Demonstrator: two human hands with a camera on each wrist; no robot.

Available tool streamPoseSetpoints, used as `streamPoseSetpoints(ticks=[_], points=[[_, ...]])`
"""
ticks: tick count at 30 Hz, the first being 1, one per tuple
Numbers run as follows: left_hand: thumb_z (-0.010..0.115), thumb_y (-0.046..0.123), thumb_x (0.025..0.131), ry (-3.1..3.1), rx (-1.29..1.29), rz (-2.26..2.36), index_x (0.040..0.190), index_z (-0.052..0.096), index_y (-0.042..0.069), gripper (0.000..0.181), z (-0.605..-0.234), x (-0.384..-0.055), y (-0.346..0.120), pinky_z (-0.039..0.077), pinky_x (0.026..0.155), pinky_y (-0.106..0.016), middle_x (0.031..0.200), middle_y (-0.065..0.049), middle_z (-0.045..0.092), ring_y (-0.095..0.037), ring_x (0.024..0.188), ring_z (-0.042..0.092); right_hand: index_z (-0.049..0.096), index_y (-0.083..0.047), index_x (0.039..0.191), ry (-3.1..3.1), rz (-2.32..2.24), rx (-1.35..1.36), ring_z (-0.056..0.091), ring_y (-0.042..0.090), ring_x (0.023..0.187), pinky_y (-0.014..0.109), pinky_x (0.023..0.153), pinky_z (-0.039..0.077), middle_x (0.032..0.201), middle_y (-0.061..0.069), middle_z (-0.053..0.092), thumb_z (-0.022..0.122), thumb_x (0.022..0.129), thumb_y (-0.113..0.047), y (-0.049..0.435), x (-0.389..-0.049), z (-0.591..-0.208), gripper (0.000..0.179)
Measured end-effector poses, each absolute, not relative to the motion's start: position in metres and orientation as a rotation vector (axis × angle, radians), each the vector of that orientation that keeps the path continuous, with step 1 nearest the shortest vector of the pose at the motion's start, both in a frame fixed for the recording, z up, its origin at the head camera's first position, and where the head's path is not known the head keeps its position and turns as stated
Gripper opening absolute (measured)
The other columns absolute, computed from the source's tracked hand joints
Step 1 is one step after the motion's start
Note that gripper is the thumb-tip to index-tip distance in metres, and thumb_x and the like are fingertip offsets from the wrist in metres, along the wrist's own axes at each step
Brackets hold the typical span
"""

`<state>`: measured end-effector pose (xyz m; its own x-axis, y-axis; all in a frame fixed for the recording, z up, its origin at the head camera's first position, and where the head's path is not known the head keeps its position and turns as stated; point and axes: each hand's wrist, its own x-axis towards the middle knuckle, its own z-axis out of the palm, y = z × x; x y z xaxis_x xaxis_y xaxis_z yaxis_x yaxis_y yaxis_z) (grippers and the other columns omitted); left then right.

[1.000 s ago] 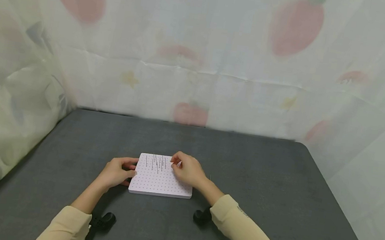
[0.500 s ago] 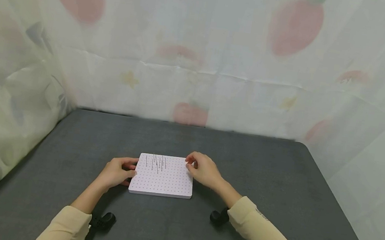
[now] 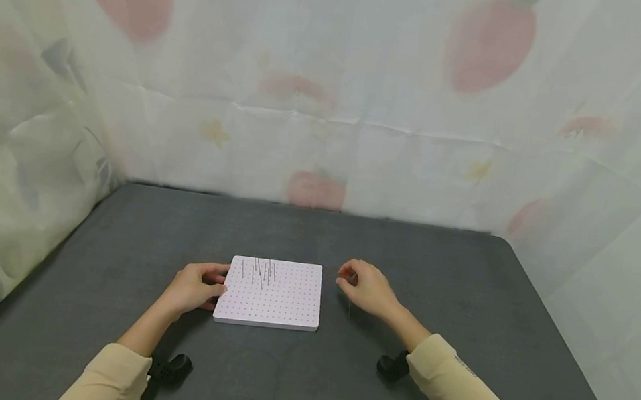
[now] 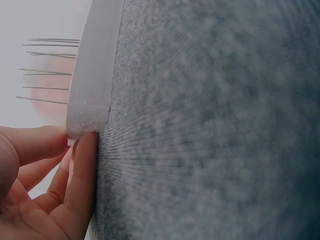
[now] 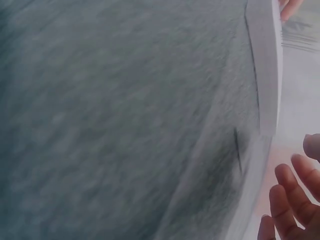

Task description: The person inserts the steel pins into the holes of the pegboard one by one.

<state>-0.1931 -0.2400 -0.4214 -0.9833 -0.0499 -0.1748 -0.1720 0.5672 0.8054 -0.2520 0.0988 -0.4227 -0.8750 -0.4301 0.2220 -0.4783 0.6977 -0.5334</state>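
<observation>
A white perforated board (image 3: 282, 303) lies on the dark table, with several thin metal pins (image 3: 258, 273) standing up from its far left part, some of them leaning. My left hand (image 3: 191, 288) holds the board's left edge; in the left wrist view the thumb (image 4: 42, 142) is at the upper edge and a finger (image 4: 85, 165) sits low against the side. My right hand (image 3: 366, 287) hovers off the board's right side, fingers loosely bent, with nothing seen between them. Below it a single thin pin (image 5: 238, 150) shows against the table.
The dark grey tabletop (image 3: 438, 276) spreads around the board. A pale printed curtain (image 3: 397, 169) hangs behind the far edge, and another drape (image 3: 12, 186) runs along the left. Black wrist-worn devices (image 3: 392, 366) sit under both sleeves.
My right hand has moved right, from over the board's far right part to beyond its right edge. My left hand and the board have stayed in place.
</observation>
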Motion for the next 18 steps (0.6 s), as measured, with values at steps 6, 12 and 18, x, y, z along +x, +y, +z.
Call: streamPoseSetpoints(ticks=[6,12,18], points=[[0.062,0.005,0.083,2.675,-0.193,1.376,0.132,0.050,0.006,0.050,-0.422,-0.194,-0.241,0.056,0.058,-0.030,0.108,-0.017,0.057,-0.017,0.078,0.060,0.064,-0.013,0.094,-2.887,0.875,0.710,0.051,0.010,0.072,0.028,0.064,0.045,0.084,-0.003,0.059,0.067,0.083,-0.025,0.109,-0.251,-0.427,0.016],[0.062,0.005,0.083,2.665,-0.203,1.375,0.132,0.050,0.007,0.050,-0.422,-0.195,-0.240,0.057,0.059,-0.031,0.108,-0.017,0.057,-0.017,0.079,0.060,0.063,-0.012,0.091,-2.942,0.808,0.692,0.048,0.009,0.070,0.026,0.063,0.042,0.080,-0.002,0.056,0.068,0.083,-0.027,0.117,-0.248,-0.430,0.017],[0.062,0.005,0.083,2.660,-0.200,1.384,0.132,0.050,0.006,0.050,-0.422,-0.195,-0.241,0.057,0.059,-0.031,0.108,-0.016,0.057,-0.017,0.078,0.060,0.063,-0.012,0.088,-2.964,0.792,0.681,0.048,0.010,0.072,0.028,0.064,0.042,0.080,-0.002,0.054,0.069,0.081,-0.028,0.120,-0.244,-0.432,0.018]])
